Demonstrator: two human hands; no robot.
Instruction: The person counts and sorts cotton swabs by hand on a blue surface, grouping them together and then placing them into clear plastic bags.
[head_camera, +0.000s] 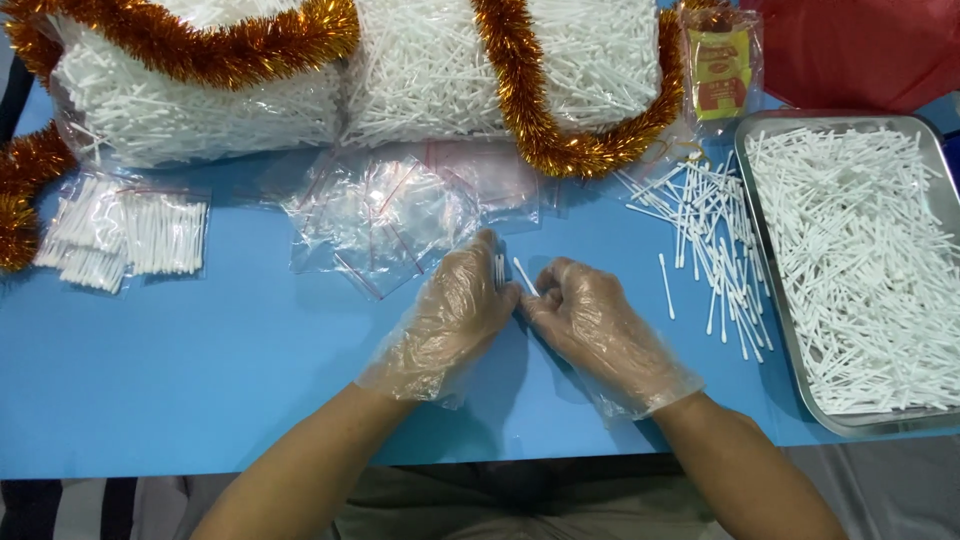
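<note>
A steel tray (770, 210) heaped with loose white cotton swabs sits at the right edge of the blue table (200, 370); everything else lies left of it. Just beside the tray's left rim is a scattered pile of loose swabs (710, 240), too many and too tangled to count. Further left, a heap of empty clear zip bags (390, 215) lies flat, with two filled small bags of swabs (125, 235) well beyond it near the far left edge. Behind these, away from the tray, two big plastic sacks of swabs (420, 70) stand wrapped in orange-gold tinsel (530, 110). A small packet with a yellow and red label (722, 70) leans just behind the tray's back left corner, beside a red sheet (860, 45).

Two gloved hands meet well left of the tray, with nothing between them and the camera. The left hand (450, 310) is curled, fingers together, closed around a small bundle of swabs whose tips peek above the fingers; the number is hard to make out. The right hand (590, 320) is loosely fisted, thumb and forefinger pinching a single swab (524, 275) that points up and leftward toward the left hand's bundle.
</note>
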